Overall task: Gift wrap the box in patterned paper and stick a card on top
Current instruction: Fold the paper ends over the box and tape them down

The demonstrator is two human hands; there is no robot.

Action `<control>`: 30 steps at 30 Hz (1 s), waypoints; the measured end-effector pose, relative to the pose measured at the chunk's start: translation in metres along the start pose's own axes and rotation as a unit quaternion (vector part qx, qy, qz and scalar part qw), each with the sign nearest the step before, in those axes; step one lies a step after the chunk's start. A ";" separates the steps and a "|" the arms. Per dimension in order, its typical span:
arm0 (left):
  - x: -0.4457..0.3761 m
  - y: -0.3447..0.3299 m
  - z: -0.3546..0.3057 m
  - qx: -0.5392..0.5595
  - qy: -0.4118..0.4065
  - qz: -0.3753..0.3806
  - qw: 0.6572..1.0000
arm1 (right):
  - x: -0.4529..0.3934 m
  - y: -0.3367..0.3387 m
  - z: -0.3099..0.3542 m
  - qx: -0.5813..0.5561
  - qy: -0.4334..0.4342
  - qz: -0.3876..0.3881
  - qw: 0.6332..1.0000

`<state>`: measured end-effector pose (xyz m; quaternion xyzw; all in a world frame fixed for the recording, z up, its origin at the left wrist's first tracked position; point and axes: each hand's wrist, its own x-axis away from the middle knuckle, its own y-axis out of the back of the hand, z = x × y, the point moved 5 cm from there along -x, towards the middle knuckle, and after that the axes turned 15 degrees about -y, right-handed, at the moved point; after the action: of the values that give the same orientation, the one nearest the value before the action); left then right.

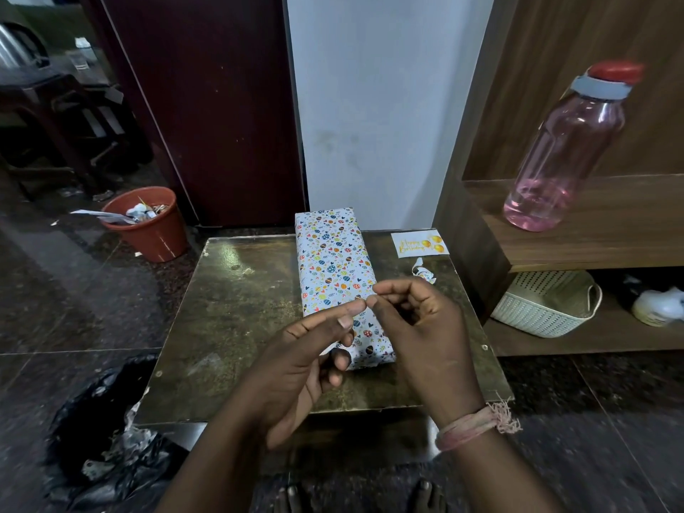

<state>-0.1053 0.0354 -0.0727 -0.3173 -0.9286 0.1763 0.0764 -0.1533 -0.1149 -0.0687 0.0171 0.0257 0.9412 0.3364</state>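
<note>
Patterned paper already covers the box [340,283] completely; it lies lengthwise at the centre of the frame on the dark, worn worktop [237,320], its near end hidden behind the hands. So the wrapping looks done, with no loose flap in sight. What is left, by my judgement, is the card: the small white "Happy Birthday" card [420,244] lies flat at the upper right corner of the worktop, well apart from the box top and not yet stuck on.

Both hands hover above the near end of the box. The left hand [307,361] and the right hand [418,323] meet fingertip to fingertip, each grip narrowed to a pinch of thumb and forefinger. Whether something small and clear, perhaps a bit of tape, is held between them I cannot tell; nothing shows plainly there.

A crumpled paper scrap [423,272] lies just below the card. To the right, a pink bottle [570,157] stands on a wooden shelf.
</note>
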 end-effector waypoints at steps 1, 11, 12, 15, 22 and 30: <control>0.000 -0.001 0.000 0.000 0.005 0.002 1.000 | -0.003 0.004 -0.001 0.006 -0.003 -0.011 1.000; -0.003 0.008 0.001 0.055 0.010 -0.030 0.998 | -0.019 0.048 -0.027 0.330 -0.095 -0.121 0.931; -0.003 0.008 0.001 0.058 0.010 -0.028 0.998 | -0.017 0.045 -0.028 0.355 -0.100 -0.126 0.921; -0.003 0.009 0.001 0.074 0.010 -0.023 0.997 | -0.014 0.037 -0.026 0.381 -0.074 -0.150 0.909; -0.004 0.008 0.001 0.085 0.001 0.000 0.996 | 0.000 0.003 0.001 0.077 -0.060 0.024 0.995; -0.005 0.007 0.001 0.089 -0.015 0.031 0.995 | 0.002 -0.004 -0.001 0.043 -0.121 0.116 0.985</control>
<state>-0.0978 0.0377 -0.0765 -0.3356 -0.9000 0.2649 0.0851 -0.1527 -0.1103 -0.0700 0.1479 0.0227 0.9628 0.2250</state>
